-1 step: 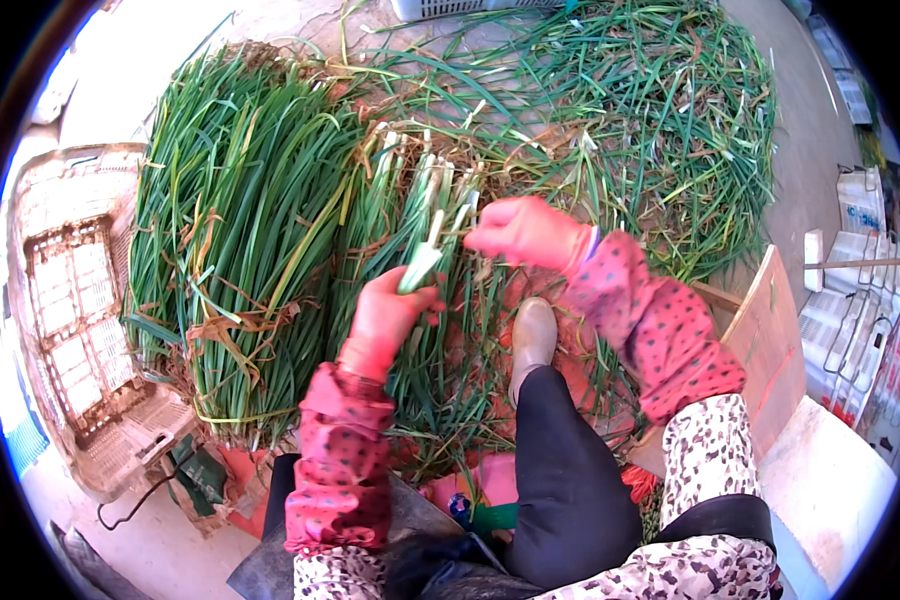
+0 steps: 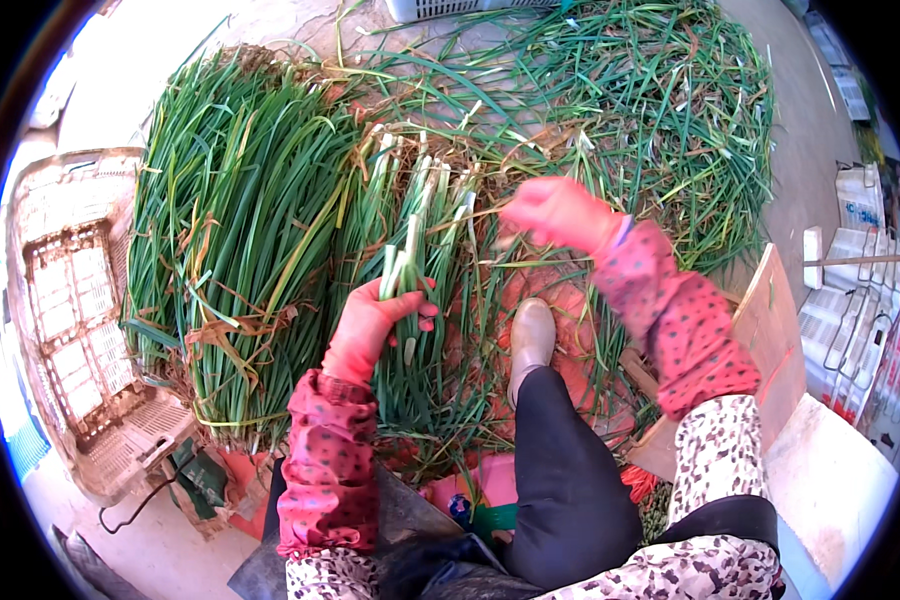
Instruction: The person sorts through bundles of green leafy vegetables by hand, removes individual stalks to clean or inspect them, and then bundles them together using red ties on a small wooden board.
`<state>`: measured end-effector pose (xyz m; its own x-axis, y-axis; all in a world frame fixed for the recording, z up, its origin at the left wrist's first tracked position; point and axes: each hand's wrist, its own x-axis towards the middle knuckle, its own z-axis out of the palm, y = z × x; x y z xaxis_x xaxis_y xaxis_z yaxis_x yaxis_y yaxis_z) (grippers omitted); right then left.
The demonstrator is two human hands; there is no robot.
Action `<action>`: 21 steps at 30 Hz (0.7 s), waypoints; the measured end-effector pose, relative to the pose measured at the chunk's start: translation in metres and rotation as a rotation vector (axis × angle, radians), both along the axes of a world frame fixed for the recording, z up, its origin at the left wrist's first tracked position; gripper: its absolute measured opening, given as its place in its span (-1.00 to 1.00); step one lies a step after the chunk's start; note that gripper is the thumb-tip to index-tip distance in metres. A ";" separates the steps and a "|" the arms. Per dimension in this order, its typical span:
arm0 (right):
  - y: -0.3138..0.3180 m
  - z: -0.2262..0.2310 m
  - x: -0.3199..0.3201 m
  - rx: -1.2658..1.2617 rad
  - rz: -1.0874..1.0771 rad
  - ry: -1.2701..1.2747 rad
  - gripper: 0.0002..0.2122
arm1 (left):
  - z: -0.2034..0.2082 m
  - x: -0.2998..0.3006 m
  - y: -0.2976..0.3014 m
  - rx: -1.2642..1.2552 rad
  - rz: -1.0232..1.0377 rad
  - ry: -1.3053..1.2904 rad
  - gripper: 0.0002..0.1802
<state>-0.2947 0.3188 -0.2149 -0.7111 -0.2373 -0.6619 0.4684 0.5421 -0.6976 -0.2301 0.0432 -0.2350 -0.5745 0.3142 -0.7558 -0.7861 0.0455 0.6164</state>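
My left hand [image 2: 368, 322], in a pinkish-red glove, is closed around a few long green leafy stalks [image 2: 402, 262], like leeks or green garlic, their white ends pointing up and away. To the right, my right hand [image 2: 560, 212], gloved alike and slightly blurred, is closed in a pinch. A thin brownish strip, apparently a withered leaf [image 2: 488, 211], trails from its fingers toward the stalks. Beneath and beyond my left hand lie cleaned stalks [image 2: 380, 170] with white ends. At the left rises a thick heap of untrimmed green stalks [image 2: 240, 220] with dry leaves among them.
Loose green leaves [image 2: 660, 130] spread over the floor at the far right. A beige plastic crate [image 2: 70, 320] stands left of the heap. Wooden boards [image 2: 770, 340] stand at the right, by my arm. My boot [image 2: 532, 335] rests amid scattered leaves. A pale basket [image 2: 440, 8] is at the far edge.
My right hand has moved right, away from the held stalks, with the brownish strip trailing. My left hand has shifted slightly left and nearer, and the stalks' white ends stand more upright.
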 end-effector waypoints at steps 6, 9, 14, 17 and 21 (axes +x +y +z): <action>0.044 0.000 0.002 0.535 0.230 0.262 -0.65 | 0.009 0.006 -0.017 0.193 0.013 -0.078 -0.68; -0.038 -0.021 0.034 -0.189 -0.010 0.208 -0.63 | 0.010 0.011 -0.011 0.182 0.020 -0.108 -0.65; -0.072 -0.036 0.055 -0.107 0.363 0.007 -0.78 | 0.026 0.017 0.006 0.015 -0.149 -0.195 -0.81; -0.016 -0.050 0.060 0.121 0.408 0.550 -0.76 | 0.037 0.026 -0.017 -0.039 -0.343 -0.257 -0.80; 0.067 -0.031 0.022 0.952 0.531 0.356 -0.79 | 0.009 0.061 -0.038 0.130 -0.222 -0.133 -0.81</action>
<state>-0.2729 0.3862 -0.2458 -0.8540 -0.0746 -0.5148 -0.1191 0.9914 0.0539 -0.1695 0.0056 -0.2259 -0.3795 0.5205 -0.7649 -0.8401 0.1525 0.5206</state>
